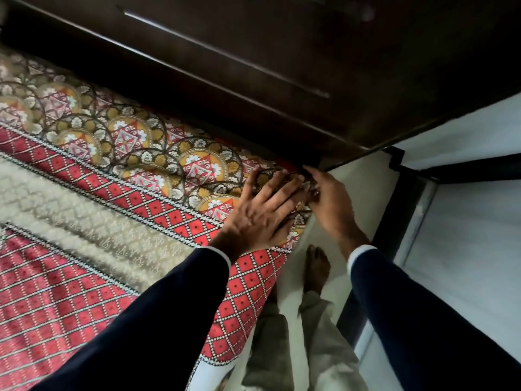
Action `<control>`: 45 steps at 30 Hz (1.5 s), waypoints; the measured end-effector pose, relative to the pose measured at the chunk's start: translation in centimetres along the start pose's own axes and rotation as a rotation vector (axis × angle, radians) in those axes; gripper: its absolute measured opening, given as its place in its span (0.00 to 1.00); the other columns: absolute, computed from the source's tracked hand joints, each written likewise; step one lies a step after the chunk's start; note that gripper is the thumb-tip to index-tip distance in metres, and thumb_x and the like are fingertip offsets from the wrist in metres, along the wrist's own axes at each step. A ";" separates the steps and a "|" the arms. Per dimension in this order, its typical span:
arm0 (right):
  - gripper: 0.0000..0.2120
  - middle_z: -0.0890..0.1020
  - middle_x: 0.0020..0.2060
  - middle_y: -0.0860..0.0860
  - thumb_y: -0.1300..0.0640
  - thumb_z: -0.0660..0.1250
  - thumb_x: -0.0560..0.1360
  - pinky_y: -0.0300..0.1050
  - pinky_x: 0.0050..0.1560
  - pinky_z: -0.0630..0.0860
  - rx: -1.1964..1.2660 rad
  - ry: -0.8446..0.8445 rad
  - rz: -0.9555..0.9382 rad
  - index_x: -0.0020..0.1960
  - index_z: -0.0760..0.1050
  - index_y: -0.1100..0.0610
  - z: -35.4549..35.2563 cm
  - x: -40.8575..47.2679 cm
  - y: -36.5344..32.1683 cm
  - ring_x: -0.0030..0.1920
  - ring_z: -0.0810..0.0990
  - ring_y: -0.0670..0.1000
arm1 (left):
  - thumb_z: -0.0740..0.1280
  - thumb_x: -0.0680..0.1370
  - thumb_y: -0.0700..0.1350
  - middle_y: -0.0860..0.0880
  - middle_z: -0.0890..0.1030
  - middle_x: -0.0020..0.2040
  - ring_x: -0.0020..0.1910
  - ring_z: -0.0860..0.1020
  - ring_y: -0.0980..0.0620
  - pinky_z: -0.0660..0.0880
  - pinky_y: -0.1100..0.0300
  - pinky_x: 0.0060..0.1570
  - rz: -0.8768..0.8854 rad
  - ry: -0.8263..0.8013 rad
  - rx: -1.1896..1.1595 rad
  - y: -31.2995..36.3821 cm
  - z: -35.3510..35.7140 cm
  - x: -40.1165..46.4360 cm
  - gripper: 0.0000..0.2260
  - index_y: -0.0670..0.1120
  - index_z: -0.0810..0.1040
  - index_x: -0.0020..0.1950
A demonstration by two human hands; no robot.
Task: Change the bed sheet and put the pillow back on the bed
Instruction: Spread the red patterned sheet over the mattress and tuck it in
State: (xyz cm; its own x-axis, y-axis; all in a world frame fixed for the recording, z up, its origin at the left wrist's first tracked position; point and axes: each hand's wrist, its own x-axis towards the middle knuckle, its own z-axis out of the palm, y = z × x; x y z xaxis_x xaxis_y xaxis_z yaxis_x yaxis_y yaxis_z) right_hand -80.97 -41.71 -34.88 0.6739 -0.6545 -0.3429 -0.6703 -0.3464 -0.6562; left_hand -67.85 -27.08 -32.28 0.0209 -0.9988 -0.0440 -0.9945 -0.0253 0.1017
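both hands are working the sheet (118, 153) at a bed corner: left hand (260, 210) pressing flat with fingers straight, right hand (328, 198) pinching its edge; no pillow showing.

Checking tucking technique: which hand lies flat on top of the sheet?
The left hand, fingers spread flat on the bed sheet; the right hand curls at the corner's edge.

The left hand (262, 210) lies flat, fingers spread, pressing the patterned bed sheet (118, 153) down at the bed's corner — right beside the dark wooden headboard (253, 66). The right hand (327, 198) meets it there, fingers curled into the sheet's edge at the corner. Below, a bare foot (317, 268) stands on the pale floor (363, 176) — just beside the bed.
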 end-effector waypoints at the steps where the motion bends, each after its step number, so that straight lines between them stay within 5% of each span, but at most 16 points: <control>1: 0.33 0.78 0.67 0.51 0.69 0.70 0.71 0.51 0.69 0.73 -0.011 -0.018 -0.071 0.74 0.71 0.50 -0.6 -0.1 -0.8 0.68 0.76 0.52 | 0.58 0.82 0.58 0.47 0.64 0.79 0.78 0.62 0.42 0.57 0.30 0.71 -0.018 0.006 -0.011 -0.1 -0.3 -0.1 0.26 0.49 0.66 0.78; 4: 0.28 0.79 0.66 0.50 0.71 0.63 0.72 0.47 0.70 0.71 0.023 -0.069 -0.224 0.69 0.75 0.53 -1.9 -0.8 -3.8 0.66 0.76 0.51 | 0.58 0.82 0.57 0.46 0.67 0.77 0.77 0.63 0.43 0.58 0.31 0.70 -0.230 0.032 -0.071 -1.3 -1.1 -0.5 0.24 0.49 0.67 0.76; 7: 0.19 0.79 0.62 0.47 0.60 0.60 0.76 0.51 0.60 0.76 -0.009 -0.102 -0.249 0.65 0.75 0.49 -1.6 -0.1 -7.0 0.60 0.80 0.51 | 0.60 0.81 0.56 0.46 0.67 0.77 0.76 0.63 0.44 0.58 0.32 0.72 -0.599 0.077 -0.112 -4.2 -1.9 -2.6 0.24 0.48 0.66 0.75; 11: 0.21 0.74 0.60 0.50 0.41 0.67 0.77 0.46 0.49 0.75 -0.141 -0.184 -0.287 0.63 0.72 0.52 1.6 3.6 -10.3 0.56 0.75 0.49 | 0.59 0.81 0.61 0.46 0.60 0.80 0.79 0.57 0.45 0.52 0.35 0.75 -0.959 0.044 -0.140 -7.8 -1.9 -7.1 0.30 0.47 0.62 0.78; 14: 0.19 0.71 0.52 0.48 0.40 0.73 0.71 0.47 0.48 0.71 -0.102 -0.195 -0.218 0.52 0.72 0.51 3.2 6.5 -11.1 0.53 0.72 0.50 | 0.56 0.79 0.69 0.49 0.51 0.83 0.82 0.47 0.47 0.45 0.36 0.77 -1.065 0.001 -0.215 -8.9 -1.6 -9.1 0.39 0.48 0.52 0.82; 19: 0.12 0.75 0.44 0.48 0.50 0.74 0.73 0.45 0.43 0.69 -0.036 -0.198 -0.290 0.42 0.71 0.50 3.1 7.4 -11.4 0.48 0.76 0.54 | 0.50 0.80 0.71 0.51 0.41 0.83 0.81 0.39 0.44 0.43 0.33 0.76 -1.032 -0.060 -0.230 -9.2 -0.7 -9.2 0.39 0.50 0.41 0.83; 23: 0.10 0.73 0.44 0.46 0.52 0.69 0.78 0.34 0.32 0.59 -0.283 0.037 -0.536 0.44 0.69 0.53 1.7 6.3 -12.6 0.41 0.71 0.45 | 0.46 0.81 0.70 0.51 0.39 0.83 0.81 0.37 0.43 0.43 0.31 0.75 -1.007 -0.063 -0.211 -9.3 -0.4 -9.0 0.37 0.51 0.38 0.82; 26: 0.05 0.75 0.48 0.49 0.57 0.66 0.80 0.30 0.31 0.56 -0.373 0.116 -0.554 0.49 0.70 0.56 1.7 5.3 -12.8 0.40 0.72 0.44 | 0.43 0.81 0.70 0.51 0.39 0.83 0.81 0.37 0.42 0.44 0.28 0.73 -0.932 -0.079 -0.187 -9.5 -0.6 -8.5 0.36 0.53 0.38 0.82; 31: 0.07 0.76 0.45 0.44 0.52 0.63 0.82 0.36 0.34 0.70 -0.063 -0.023 -0.214 0.56 0.70 0.55 3.7 5.6 -11.7 0.42 0.78 0.46 | 0.43 0.80 0.71 0.49 0.39 0.82 0.80 0.37 0.38 0.42 0.23 0.70 -0.851 -0.120 -0.172 -10.6 -1.3 -7.4 0.34 0.59 0.38 0.81; 36: 0.16 0.79 0.47 0.46 0.39 0.59 0.81 0.47 0.44 0.78 0.093 -0.389 0.077 0.62 0.70 0.49 1.1 6.6 -10.3 0.44 0.79 0.48 | 0.42 0.81 0.70 0.47 0.40 0.83 0.80 0.39 0.36 0.44 0.20 0.68 -0.696 -0.167 -0.108 -11.7 -1.6 -4.1 0.31 0.61 0.40 0.81; 41: 0.30 0.83 0.54 0.49 0.28 0.57 0.75 0.50 0.56 0.78 0.259 -0.405 0.426 0.67 0.75 0.47 -1.1 4.6 -3.5 0.53 0.82 0.51 | 0.47 0.83 0.63 0.47 0.69 0.75 0.77 0.62 0.41 0.50 0.22 0.67 -0.396 -0.201 -0.034 -8.9 -1.3 0.9 0.25 0.54 0.68 0.75; 45: 0.20 0.86 0.47 0.49 0.39 0.57 0.82 0.45 0.45 0.77 0.509 -0.387 0.682 0.55 0.81 0.51 -1.8 1.1 -0.3 0.47 0.84 0.49 | 0.46 0.83 0.60 0.49 0.80 0.57 0.59 0.76 0.43 0.60 0.32 0.69 -0.239 -0.160 -0.042 -7.5 -1.1 3.9 0.24 0.53 0.78 0.64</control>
State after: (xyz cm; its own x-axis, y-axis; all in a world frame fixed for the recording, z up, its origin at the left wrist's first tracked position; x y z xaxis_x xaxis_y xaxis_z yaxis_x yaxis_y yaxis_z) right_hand -80.56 -43.48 -33.84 0.3031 -0.3067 -0.9022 -0.8038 0.4263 -0.4150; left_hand -60.20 -30.84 -32.08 0.2344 -0.9451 -0.2276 -0.9580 -0.2643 0.1109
